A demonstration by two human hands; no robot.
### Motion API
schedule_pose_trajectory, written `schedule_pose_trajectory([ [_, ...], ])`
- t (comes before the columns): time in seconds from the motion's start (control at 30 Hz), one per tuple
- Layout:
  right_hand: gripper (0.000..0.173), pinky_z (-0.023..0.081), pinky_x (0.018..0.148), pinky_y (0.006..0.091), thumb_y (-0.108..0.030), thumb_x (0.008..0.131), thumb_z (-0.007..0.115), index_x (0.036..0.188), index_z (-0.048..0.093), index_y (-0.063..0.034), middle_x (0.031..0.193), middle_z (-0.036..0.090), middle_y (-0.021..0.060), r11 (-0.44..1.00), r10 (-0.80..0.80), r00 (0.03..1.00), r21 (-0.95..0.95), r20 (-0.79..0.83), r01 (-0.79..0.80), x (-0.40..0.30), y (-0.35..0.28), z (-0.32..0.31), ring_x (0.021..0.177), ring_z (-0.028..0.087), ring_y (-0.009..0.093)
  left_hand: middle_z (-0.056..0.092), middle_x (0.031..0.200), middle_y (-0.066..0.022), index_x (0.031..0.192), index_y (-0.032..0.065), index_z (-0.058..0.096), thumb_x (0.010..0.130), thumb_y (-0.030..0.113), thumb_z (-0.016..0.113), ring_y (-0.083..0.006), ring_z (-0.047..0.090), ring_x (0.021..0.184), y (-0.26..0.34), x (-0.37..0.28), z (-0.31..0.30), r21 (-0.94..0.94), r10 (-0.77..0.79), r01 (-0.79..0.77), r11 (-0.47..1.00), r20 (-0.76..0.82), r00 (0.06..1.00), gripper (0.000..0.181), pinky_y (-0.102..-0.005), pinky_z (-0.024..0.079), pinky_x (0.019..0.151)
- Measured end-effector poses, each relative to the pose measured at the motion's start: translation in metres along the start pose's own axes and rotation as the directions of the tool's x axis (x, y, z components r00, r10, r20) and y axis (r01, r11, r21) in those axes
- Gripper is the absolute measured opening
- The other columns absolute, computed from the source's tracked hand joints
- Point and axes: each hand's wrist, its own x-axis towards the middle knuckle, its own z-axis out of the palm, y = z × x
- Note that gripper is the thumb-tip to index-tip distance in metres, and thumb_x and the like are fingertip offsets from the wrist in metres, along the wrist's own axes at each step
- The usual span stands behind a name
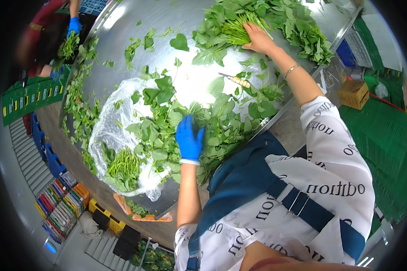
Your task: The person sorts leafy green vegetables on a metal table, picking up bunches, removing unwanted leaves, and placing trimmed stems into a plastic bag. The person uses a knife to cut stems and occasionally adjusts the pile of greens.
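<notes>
My left hand (190,139), in a blue glove, lies palm down on a heap of loose leafy green stems (220,135), its thumb apart from the fingers. My bare right hand (259,39) reaches across the metal table (118,54) and rests on the cut stems of a bunched leafy green (235,30). Its fingertips bend over the stems, and whether they grip is hidden. A knife with a wooden handle (240,81) lies between the hands. Left of my gloved hand is a clear plastic bag (105,118) with a stem bundle (123,166) on it.
More leafy bunches (313,40) lie along the table's far right edge. Scattered trimmings (79,111) line the left side. At upper left, a co-worker's blue-gloved hand (74,26) holds greens. A cardboard box (353,94) stands beyond the right edge; colourful crates (61,203) are at lower left.
</notes>
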Motion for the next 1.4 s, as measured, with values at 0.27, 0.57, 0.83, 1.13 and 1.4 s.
schedule_pose_trajectory([
  [0.27, 0.031, 0.052, 0.085, 0.0412, -0.019, 0.080, 0.067, 0.109, 0.063, -0.0065, 0.112, 0.065, 0.0131, 0.895, 0.445, 0.885, 0.113, -0.135, -0.432, -0.018, 0.085, -0.012, 0.100, 0.063, 0.033, 0.059, 0.126, -0.0210, 0.131, 0.0010, 0.055, 0.085, 0.014, 0.072, -0.0382, 0.055, 0.115, 0.009, 0.015, 0.013, -0.145, -0.081, 0.078, 0.986, -0.021, 0.996, 0.050, -0.0432, 0.044, 0.100],
  [0.57, 0.029, 0.049, 0.060, 0.0359, -0.032, 0.080, 0.063, 0.079, 0.070, -0.0039, 0.073, 0.067, 0.0096, 0.756, 0.527, 0.799, 0.270, 0.290, -0.596, -0.079, 0.081, -0.046, 0.068, 0.064, 0.023, 0.059, 0.126, -0.0209, 0.124, 0.0023, 0.059, 0.086, 0.008, 0.068, -0.0372, 0.055, 0.114, 0.015, 0.015, 0.012, -0.133, -0.070, 0.060, 0.989, -0.070, 0.995, 0.039, -0.0432, 0.043, 0.098],
  [0.83, 0.014, 0.049, 0.065, 0.0348, -0.013, 0.078, 0.065, 0.089, 0.063, -0.0058, 0.079, 0.061, 0.0107, 0.775, -0.438, 0.824, 0.616, 0.360, 0.143, -0.163, -0.122, -0.047, 0.073, 0.063, 0.024, 0.055, 0.133, -0.0185, 0.129, 0.0019, 0.057, 0.092, 0.007, 0.061, -0.0350, 0.051, 0.122, 0.001, 0.014, 0.000, -0.181, -0.282, 0.227, 0.957, -0.390, 0.877, 0.038, -0.0414, 0.037, 0.106],
  [1.13, 0.025, 0.052, 0.074, 0.0450, -0.013, 0.081, 0.064, 0.104, 0.056, -0.0078, 0.097, 0.064, 0.0134, 0.989, -0.124, 0.973, -0.059, 0.195, 0.138, -0.110, -0.118, 0.028, 0.091, 0.063, 0.036, 0.058, 0.128, -0.0246, 0.126, 0.0030, 0.059, 0.085, 0.044, 0.068, -0.0436, 0.053, 0.119, -0.048, 0.002, 0.027, -0.103, -0.263, 0.247, 0.963, -0.191, 0.946, 0.058, -0.0538, 0.037, 0.103],
  [1.4, 0.026, 0.049, 0.074, 0.0465, -0.014, 0.085, 0.058, 0.109, 0.056, -0.0055, 0.099, 0.064, 0.0172, 0.993, 0.035, 0.998, 0.112, 0.043, -0.040, -0.124, -0.140, 0.034, 0.084, 0.062, 0.040, 0.057, 0.135, -0.0160, 0.130, 0.0086, 0.060, 0.092, 0.024, 0.066, -0.0307, 0.055, 0.123, -0.040, -0.070, -0.016, -0.562, 0.003, 0.053, 0.825, 0.099, 0.995, 0.042, -0.0393, 0.045, 0.103],
])
